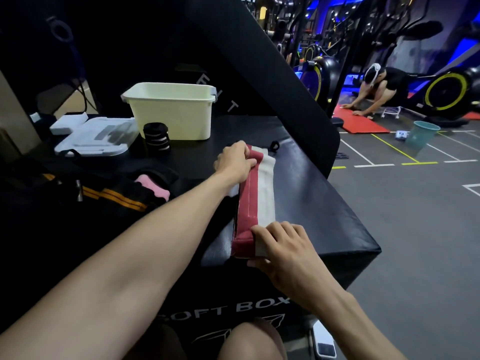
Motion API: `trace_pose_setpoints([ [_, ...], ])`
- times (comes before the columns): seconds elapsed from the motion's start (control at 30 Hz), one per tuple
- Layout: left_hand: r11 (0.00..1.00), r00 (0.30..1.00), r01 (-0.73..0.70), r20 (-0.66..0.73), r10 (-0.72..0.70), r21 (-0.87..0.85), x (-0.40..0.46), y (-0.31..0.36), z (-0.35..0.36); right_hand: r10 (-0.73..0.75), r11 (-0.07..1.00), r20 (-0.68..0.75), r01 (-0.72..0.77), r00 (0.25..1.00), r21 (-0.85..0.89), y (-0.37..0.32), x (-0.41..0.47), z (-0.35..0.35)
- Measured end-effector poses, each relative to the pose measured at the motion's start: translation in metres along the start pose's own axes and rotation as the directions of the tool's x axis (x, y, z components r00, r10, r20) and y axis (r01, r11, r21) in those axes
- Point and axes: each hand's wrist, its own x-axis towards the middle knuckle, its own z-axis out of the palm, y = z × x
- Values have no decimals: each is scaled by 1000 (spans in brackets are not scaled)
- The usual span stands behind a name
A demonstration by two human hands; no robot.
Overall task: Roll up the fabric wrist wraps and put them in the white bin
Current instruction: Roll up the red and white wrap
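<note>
Black padded gym box top, with a red-and-white fabric wrist wrap (255, 201) stretched out between my two hands.

Nearest me, my right hand (281, 252) pinches the wrap's near end at the box edge, fingers curled over it; farther along, my left hand (235, 161) grips the far end. Left of the wrap lies a pile of black wraps with orange stripes (114, 197). Beyond, a rolled black wrap (156, 137) stands just beside the white plastic bin (172, 110).

Red-and-white wrist wrap (257, 193) laid flat on black soft box (324, 203). Left hand (235, 159) grips far end; right hand (283, 245) pinches near end. White bin (176, 110) behind, rolled black wrap (156, 137) just beside it.
</note>
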Motion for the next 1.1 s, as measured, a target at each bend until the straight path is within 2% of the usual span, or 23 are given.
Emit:
trace_pose_setpoints([
  [0.17, 999, 997, 5, 73, -8, 50, 2, -19, 23, 8, 1000, -27, -7, 1000, 13, -1, -4, 3],
  [0.4, 995, 999, -49, 10, 49, 81, -6, -19, 37, 32, 999, -42, -31, 999, 44, -3, -6, 7],
  [0.53, 986, 989, -149, -3, 150, 74, -6, -25, 42, 49, 997, -20, -48, 999, 59, -4, -7, 6],
  [0.6, 975, 981, -195, 42, 192, 103, 2, -27, 41, 52, 997, -11, -51, 999, 62, -4, -6, 5],
  [0.67, 963, 970, -218, 145, 196, 156, 9, -29, 40, 48, 996, -7, -48, 999, 70, -4, -6, 5],
  [0.77, 940, 926, -229, 353, 131, 253, 21, -35, 37, 42, 996, -11, -41, 999, 82, -3, -7, 7],
  [0.83, 924, 900, -231, 429, 83, 305, 28, -38, 35, 43, 995, -25, -40, 999, 93, -2, -8, 8],
  [0.93, 896, 893, -251, 444, 69, 365, 30, -37, 36, 45, 993, -56, -39, 997, 110, -2, -8, 8],
  [1.1, 853, 884, -335, 448, 137, 400, 35, -41, 38, 10, 996, -79, -2, 997, 94, -1, -5, 7],
])
